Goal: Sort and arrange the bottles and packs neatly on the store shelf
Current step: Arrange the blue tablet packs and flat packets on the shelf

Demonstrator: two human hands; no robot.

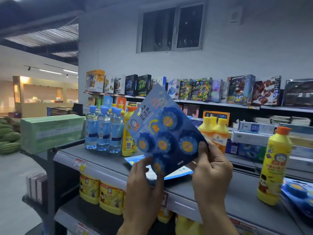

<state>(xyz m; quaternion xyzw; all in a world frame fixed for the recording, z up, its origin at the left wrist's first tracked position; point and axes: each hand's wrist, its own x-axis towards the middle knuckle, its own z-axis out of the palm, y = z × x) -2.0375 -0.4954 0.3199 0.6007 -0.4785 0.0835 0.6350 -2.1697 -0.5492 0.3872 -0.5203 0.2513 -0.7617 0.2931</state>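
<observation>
In the head view you hold one blue blister pack [162,133] up in front of you, turned on its corner like a diamond. It is a glossy blue card with white and yellow print. On it sit round blue discs, each with a yellow-orange label at its centre. Five discs show: one high on the right, three in a row across the middle, and one at the bottom corner.

Your left hand [144,184] grips that bottom corner, thumb on the front and fingers curled behind the card. Your right hand [211,170] pinches the right-hand corner, thumb pressed on the front and fingers folded behind.

The pack is in the air above the grey top shelf [94,160]. A second blue pack [174,174] lies flat on the shelf right under it, and a third pack [298,192] sits at the far right edge (too blurred to count its discs).

To the left stand the clear bottles [103,129] with blue caps: three in the front row and at least one more cap behind. Just beside them is a yellow bottle [129,133] with an orange cap; more yellow caps show behind it, but you cannot count them. Right of the held pack, the orange-and-yellow bottles [218,134] show three yellow caps. One lone yellow bottle [274,167] stands upright well apart on the right.
</observation>
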